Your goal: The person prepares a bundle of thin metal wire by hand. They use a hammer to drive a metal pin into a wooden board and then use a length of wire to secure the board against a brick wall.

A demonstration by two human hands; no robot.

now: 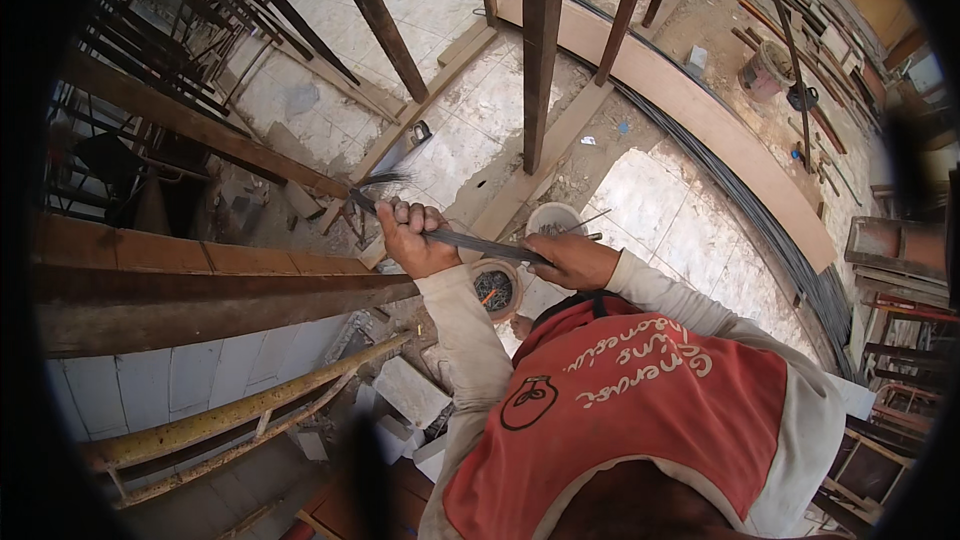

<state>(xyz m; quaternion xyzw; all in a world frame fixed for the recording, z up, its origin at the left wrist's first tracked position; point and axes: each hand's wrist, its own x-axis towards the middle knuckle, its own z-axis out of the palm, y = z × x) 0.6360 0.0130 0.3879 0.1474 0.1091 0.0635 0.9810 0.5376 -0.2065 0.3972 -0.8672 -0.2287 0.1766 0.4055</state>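
A bundle of thin dark wires [480, 244] stretches between my two hands. My left hand [418, 240] is closed round it, and the loose wire ends [385, 178] fan out beyond the fist. My right hand [572, 258] is closed on the other end of the bundle. Two thin bar-like pieces stick out beside the right hand; I cannot tell whether it holds them. Below the wires stands a round bucket [515, 280] with small grey metal pieces and an orange-handled item [490, 297] in it. A pale bucket [552, 216] with more grey pieces sits just behind my right hand.
Upright wooden posts [543, 60] rise ahead of me from planks on a dusty tiled floor [640, 195]. Long dark steel rods [720, 165] curve along the right beside a wide board [690, 90]. A yellow metal frame [250, 410] and pale blocks [412, 390] lie at lower left.
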